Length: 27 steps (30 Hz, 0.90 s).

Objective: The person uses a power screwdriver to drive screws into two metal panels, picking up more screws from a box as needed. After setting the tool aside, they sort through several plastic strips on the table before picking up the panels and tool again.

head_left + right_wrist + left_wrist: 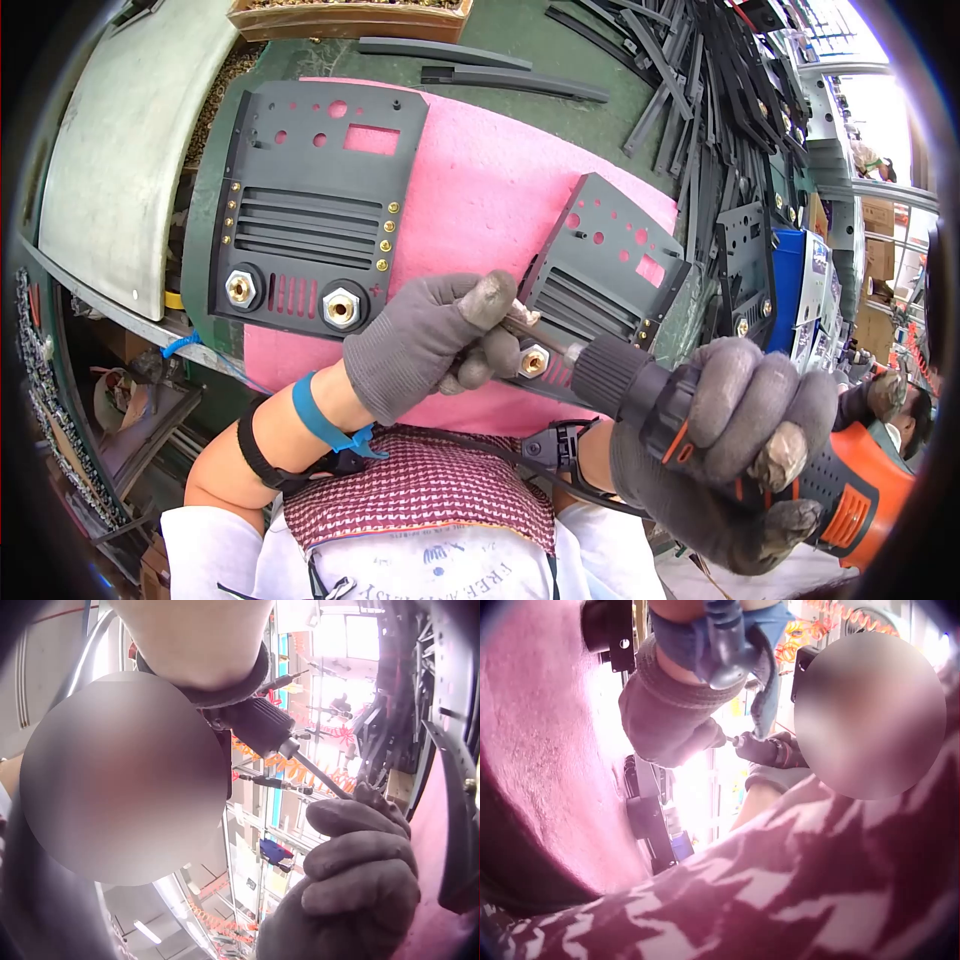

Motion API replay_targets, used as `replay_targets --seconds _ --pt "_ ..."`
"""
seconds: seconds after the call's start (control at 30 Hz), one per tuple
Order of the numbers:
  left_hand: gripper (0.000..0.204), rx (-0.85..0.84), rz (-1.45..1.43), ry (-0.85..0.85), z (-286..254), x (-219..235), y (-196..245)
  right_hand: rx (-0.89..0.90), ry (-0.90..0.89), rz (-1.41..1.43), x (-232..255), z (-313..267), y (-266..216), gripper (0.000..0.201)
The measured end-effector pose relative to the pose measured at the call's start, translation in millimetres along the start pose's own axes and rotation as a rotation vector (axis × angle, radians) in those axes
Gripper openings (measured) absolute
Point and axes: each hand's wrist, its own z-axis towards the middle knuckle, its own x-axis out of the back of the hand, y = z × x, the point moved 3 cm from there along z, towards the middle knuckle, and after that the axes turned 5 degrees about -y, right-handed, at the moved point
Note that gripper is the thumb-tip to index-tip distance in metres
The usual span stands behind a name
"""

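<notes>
My gloved right hand [740, 440] grips an orange and black power drill [850, 505], its ribbed collar pointing left. From the chuck a long thin bit [322, 774] runs to my gloved left hand [430, 340], whose thumb and fingers pinch around the bit's tip. Whatever small piece may sit at that tip is hidden by the fingertips. Just beyond the hands, a dark grey slotted panel [605, 265] lies tilted, with a brass-centred hex nut [533, 362] at its near end. A second such panel [310, 170] lies to the left, with two large nuts and several small brass studs.
Pink foam sheet [480, 170] lies under the panels on a green bench. Loose dark strips [690, 90] pile up at the back right, near another panel [745, 265] and a blue bin [790, 285]. At the back stands a box of small parts [350, 20].
</notes>
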Motion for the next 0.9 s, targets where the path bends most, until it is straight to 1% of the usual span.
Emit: replay_targets --seconds 0.03,0.1,0.13,0.17,0.2,0.23,0.27,0.3,0.33,0.37,0.4,0.43,0.47,0.5,0.63,0.73,0.8,0.9 --pt "0.053 0.005 -0.031 0.017 0 -1 0 0.001 0.0 0.002 -1 -1 1 0.033" --pt "0.054 0.011 -0.063 0.033 0 -1 0 0.041 0.061 0.011 -1 -2 2 0.031" --pt "0.054 0.037 -0.062 -0.004 -1 0 0 0.042 0.061 0.011 6 0 0 0.031" --pt "0.054 0.063 -0.061 -0.041 -1 0 0 -0.014 -0.144 0.011 13 6 -3 0.03" --pt "0.054 0.065 -0.062 -0.04 -2 1 1 -0.071 -0.348 0.012 15 9 -4 0.029" --pt "0.056 0.08 0.026 -0.024 -2 2 1 -0.073 -0.346 0.013 18 10 -5 0.029" --pt "0.059 0.095 0.115 -0.009 -2 3 2 -0.111 -0.377 0.025 18 12 -6 0.029" --pt "0.059 0.1 0.113 -0.012 -3 1 4 -0.151 -0.405 0.036 18 13 -5 0.028" --pt "0.054 0.056 0.127 0.058 -4 1 9 -0.157 -0.399 0.031 14 9 -3 0.028" --pt "0.052 0.011 0.141 0.129 -4 1 11 -0.088 -0.187 -0.032 12 4 -1 0.027" --pt "0.052 0.016 0.138 0.124 -1 -2 3 -0.017 0.023 -0.096 15 0 -1 0.027" --pt "0.051 -0.063 0.344 0.238 2 -4 -7 -0.038 0.065 -0.213 25 -2 -4 0.028" --pt "0.054 -0.143 0.55 0.352 4 -8 -8 -0.119 0.016 -0.298 30 -3 -2 0.031" --pt "0.058 -0.072 0.592 0.335 3 -14 -10 -0.122 0.02 -0.299 33 -5 -2 0.031" --pt "0.056 -0.077 0.576 0.31 12 -15 -15 -0.155 -0.003 -0.292 36 -5 2 0.032" --pt "0.056 -0.108 0.56 0.327 14 -13 -20 -0.179 -0.023 -0.283 35 -4 5 0.034" --pt "0.055 -0.173 0.594 0.347 14 -13 -20 -0.194 -0.044 -0.276 34 -1 8 0.034" --pt "0.05 -0.186 0.58 0.373 11 -13 -19 -0.218 -0.074 -0.267 32 2 11 0.036"
